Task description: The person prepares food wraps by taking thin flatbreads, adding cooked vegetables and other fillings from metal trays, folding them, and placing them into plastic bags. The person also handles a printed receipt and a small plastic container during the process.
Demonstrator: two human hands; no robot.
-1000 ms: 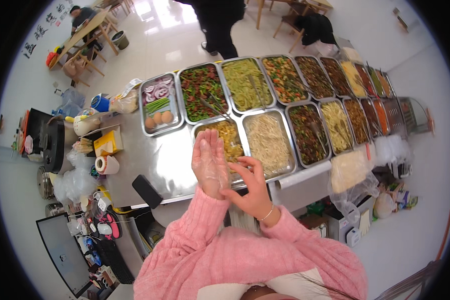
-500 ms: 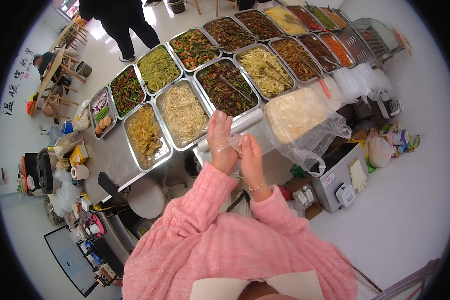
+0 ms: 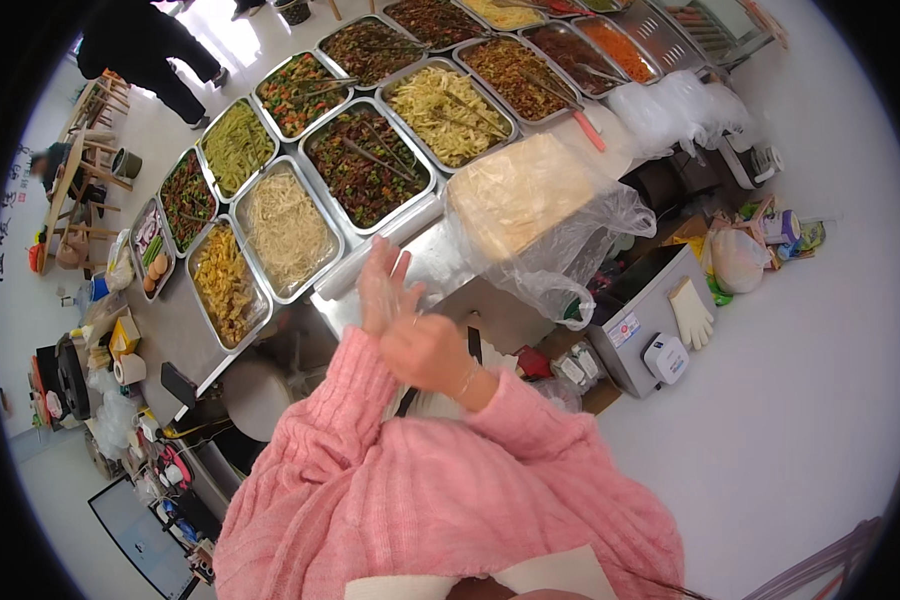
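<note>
In front of my pink sleeves, my left hand (image 3: 375, 282) is raised with its fingers stretched out and apart. A thin clear plastic glove (image 3: 398, 302) lies over its palm and fingers. My right hand (image 3: 428, 352) crosses at the left wrist, its fingers pinched on the glove's plastic. Some of the right fingers are blurred. Just beyond the hands stand metal trays of food: pale bean sprouts (image 3: 288, 232), a dark chopped dish (image 3: 362, 160) with tongs, and a yellow fried dish (image 3: 225, 283).
A stack of flat pale sheets (image 3: 522, 195) in clear plastic lies right of the hands, at the counter's edge. Further right are white plastic bags (image 3: 682, 112) and a grey cabinet (image 3: 650, 320) with a white glove hanging on it. A person in dark clothes (image 3: 150, 55) stands beyond the counter.
The view has turned, so the trays sit further left and higher. My right hand has moved across the left wrist, drawing the clear glove; my left fingers have spread apart.
</note>
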